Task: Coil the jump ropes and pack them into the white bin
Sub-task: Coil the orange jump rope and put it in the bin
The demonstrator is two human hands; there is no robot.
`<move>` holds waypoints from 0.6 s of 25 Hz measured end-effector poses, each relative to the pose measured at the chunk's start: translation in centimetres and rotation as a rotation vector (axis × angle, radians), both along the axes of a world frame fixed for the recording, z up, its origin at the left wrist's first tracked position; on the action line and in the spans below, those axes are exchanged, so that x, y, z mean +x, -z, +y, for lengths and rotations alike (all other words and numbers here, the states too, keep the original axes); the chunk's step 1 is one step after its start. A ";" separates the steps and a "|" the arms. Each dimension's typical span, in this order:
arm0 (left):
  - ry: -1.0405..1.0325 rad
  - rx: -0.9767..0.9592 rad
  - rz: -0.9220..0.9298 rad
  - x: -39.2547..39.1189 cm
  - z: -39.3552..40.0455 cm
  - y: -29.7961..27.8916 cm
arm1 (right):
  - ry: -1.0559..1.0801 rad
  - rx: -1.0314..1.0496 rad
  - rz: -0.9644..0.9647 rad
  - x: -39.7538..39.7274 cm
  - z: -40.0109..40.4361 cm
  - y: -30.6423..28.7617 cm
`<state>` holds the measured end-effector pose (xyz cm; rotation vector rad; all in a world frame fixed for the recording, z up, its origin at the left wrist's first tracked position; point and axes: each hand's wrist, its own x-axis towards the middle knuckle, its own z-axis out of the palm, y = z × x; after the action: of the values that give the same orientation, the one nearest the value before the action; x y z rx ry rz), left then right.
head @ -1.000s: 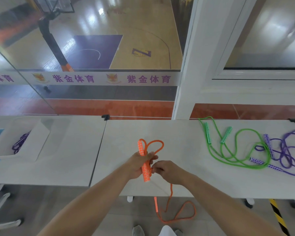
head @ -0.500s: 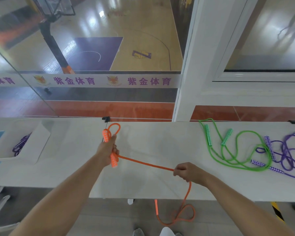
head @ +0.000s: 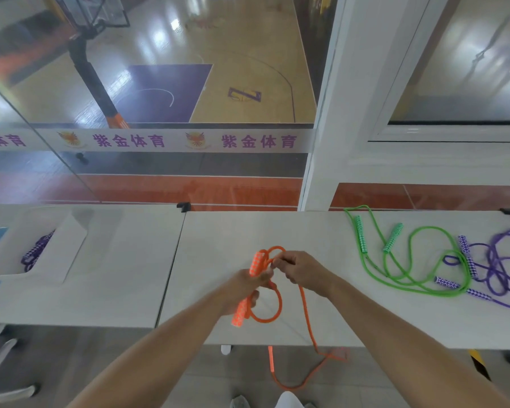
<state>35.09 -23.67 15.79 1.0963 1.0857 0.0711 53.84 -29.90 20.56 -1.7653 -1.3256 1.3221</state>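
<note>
Orange rope: up over the table, between both hands, one loop hanging under the left fist, another poking out above it.
Left hand: fingers wrapped tight round the orange handle, which sticks out above and below the fist.
Right hand: fingers curled, pinching the cord at the top loop, just beside the left hand.
Loose end: the cord runs down from the right hand, off the near table edge, and swings in a curl below it; a second orange handle dangles there.
Room on the table: bare top either side of the hands.
Green rope: sprawled uncoiled off to the right.
Purple rope: tangled beside it, overlapping the green one, out to the right edge.
White bin: far left of the table, well apart from the hands, with a purple checked rope lying in it.
</note>
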 end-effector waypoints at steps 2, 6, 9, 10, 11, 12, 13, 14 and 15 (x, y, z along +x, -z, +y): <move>0.033 0.012 -0.013 0.6 -0.7 0.3 | 0.098 0.018 -0.008 -0.1 0.5 0.0; -0.083 0.049 0.013 1.3 -1.1 0.5 | 0.088 -0.019 0.019 0.0 0.6 0.6; -0.107 0.140 0.106 1.8 -0.9 0.5 | 0.041 -0.066 0.069 0.1 0.5 1.1; -0.090 0.195 0.161 1.9 -0.9 0.4 | 0.024 -0.076 0.082 0.0 0.5 1.2; -0.080 0.210 0.170 1.8 -0.8 0.6 | 0.011 -0.077 0.088 -0.1 0.5 1.2; -0.078 0.182 0.132 1.7 -0.8 0.6 | 0.011 -0.065 0.079 -0.2 0.6 1.2; -0.057 0.144 0.088 1.6 -0.8 0.5 | 0.026 -0.040 0.044 -0.2 0.7 1.3; -0.013 0.132 0.072 1.4 -0.7 0.5 | 0.054 -0.010 -0.018 -0.1 0.7 1.4; 0.050 0.136 0.083 0.9 -0.6 0.3 | 0.081 0.019 -0.101 0.3 0.8 1.7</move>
<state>36.02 -24.31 15.50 1.2571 1.1397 0.0604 54.10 -29.09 18.87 -1.8740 -1.3020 1.1865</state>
